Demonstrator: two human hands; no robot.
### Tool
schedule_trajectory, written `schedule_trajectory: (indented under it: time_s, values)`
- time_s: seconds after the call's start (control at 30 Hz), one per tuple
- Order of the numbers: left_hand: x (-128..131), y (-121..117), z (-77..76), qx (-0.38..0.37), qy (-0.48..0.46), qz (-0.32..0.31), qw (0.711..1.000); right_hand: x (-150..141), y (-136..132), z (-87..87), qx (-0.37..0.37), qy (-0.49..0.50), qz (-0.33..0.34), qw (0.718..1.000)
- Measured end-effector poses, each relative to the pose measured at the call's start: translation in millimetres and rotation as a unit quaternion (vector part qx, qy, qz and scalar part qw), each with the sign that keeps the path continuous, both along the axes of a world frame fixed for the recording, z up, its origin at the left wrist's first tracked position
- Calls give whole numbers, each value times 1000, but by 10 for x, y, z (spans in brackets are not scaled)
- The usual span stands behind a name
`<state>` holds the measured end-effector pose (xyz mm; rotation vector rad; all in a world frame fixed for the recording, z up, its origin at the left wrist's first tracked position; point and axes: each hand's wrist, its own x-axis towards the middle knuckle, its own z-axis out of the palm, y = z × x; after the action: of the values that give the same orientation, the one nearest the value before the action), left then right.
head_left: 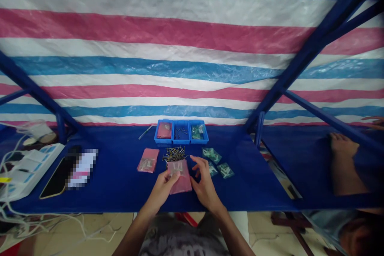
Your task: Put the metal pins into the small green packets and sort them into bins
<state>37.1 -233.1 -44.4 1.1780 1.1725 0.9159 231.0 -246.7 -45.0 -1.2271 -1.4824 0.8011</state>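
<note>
My left hand pinches the left edge of a pink plastic bag that lies on the blue table. At the bag's right edge my right hand has its fingers spread and touches it. Just beyond the bag lies a pile of dark screws. A second pink bag rests to the left. Small green bags lie to the right.
A blue three-compartment tray stands at the back with a pink bag, screws and green bags. A phone and a white power strip lie at the left. Another person's arm rests at the right. Blue frame posts rise from the table.
</note>
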Motion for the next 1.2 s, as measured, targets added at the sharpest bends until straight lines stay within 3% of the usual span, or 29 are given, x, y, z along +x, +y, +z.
schedule_trajectory:
  time_s: [0.1,0.2,0.27,0.33,0.37,0.47,0.53,0.6,0.73,0.83,0.93,1.07,1.2]
  values:
    - [-28,28,-13,-54,-42,-49,996,28,15,59,24,-40,53,998]
    - [-114,35,-37,-40,19,-59,997,51,55,90,-15,-8,76,997]
    - [-182,23,-35,46,120,16,992,44,80,83,-74,65,80,992]
    - [-237,3,-16,155,207,90,962,17,95,72,-132,152,100,974]
    - [-256,-9,-3,202,233,98,946,0,99,70,-153,189,110,964]
    - [-273,-33,29,307,254,37,917,-44,96,85,-192,244,117,943]
    - [-253,-37,38,335,247,1,909,-55,92,100,-210,242,124,939]
    - [-208,-32,40,318,226,1,921,-52,94,103,-214,218,118,945]
    - [-75,-20,47,180,125,47,975,-37,106,61,-138,153,54,977]
    - [3,-24,51,87,39,62,994,-52,99,10,-102,156,77,979]
    - [32,-33,39,35,12,79,996,-81,65,-20,-101,189,100,972]
    - [32,-54,7,29,26,58,998,-72,23,7,-65,145,85,984]
    - [18,-101,26,100,104,58,988,-18,37,33,-25,103,72,992]
